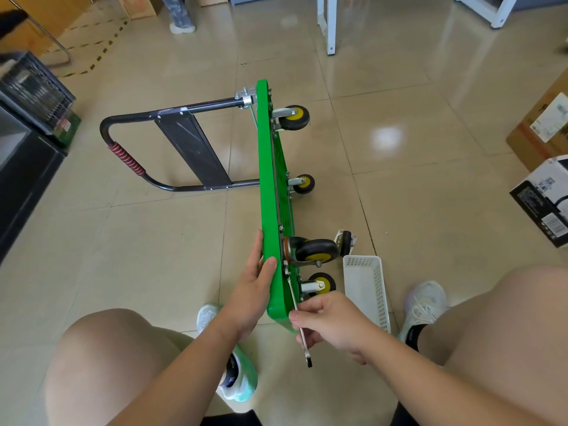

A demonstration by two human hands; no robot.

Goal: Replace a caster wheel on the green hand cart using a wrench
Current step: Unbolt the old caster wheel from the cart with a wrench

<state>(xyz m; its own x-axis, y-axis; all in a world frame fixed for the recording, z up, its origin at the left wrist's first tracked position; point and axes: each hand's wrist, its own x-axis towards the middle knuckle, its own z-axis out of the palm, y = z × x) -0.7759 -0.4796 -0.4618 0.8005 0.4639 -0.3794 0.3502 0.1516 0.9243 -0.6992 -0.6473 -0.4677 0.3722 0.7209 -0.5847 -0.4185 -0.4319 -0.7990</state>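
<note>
The green hand cart (270, 192) stands on its side on the floor, its black handle (129, 155) folded out to the left. Several yellow-hubbed caster wheels stick out to the right; the nearest fixed one (319, 284) is by my hands and a swivel caster (316, 252) sits above it. My left hand (252, 290) holds the cart's near edge, thumb on the rim. My right hand (329, 321) pinches a slim metal wrench (304, 342), whose upper end reaches the cart's underside near the nearest caster. A loose caster wheel (345, 242) lies on the floor behind the swivel caster.
A white perforated plastic basket (368, 290) lies on the floor right of the cart. Cardboard boxes (544, 130) stand at the right edge, a black crate (33, 90) and cabinet at the left. Another person's legs (179, 13) are at the far top. My knees and shoes frame the bottom.
</note>
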